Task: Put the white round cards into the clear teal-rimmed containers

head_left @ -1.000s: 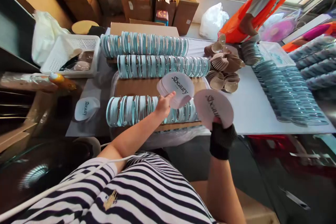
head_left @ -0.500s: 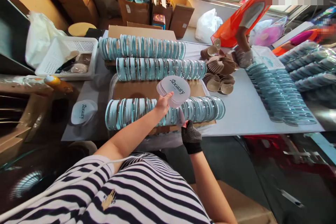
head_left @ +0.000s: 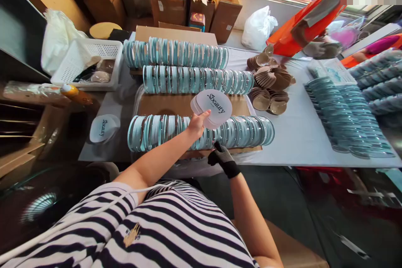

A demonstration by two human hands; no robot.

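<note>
Workshop, long worktable (head_left: 298, 132), cardboard boxes (head_left: 171, 10)

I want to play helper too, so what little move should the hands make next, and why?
Probably lift the right hand to the printed cards and pinch the top one. The left hand is holding several cards, slightly fanned, while no card clearly shows in the right, gloved one, low beside the nearest row of round clear cases.
</note>
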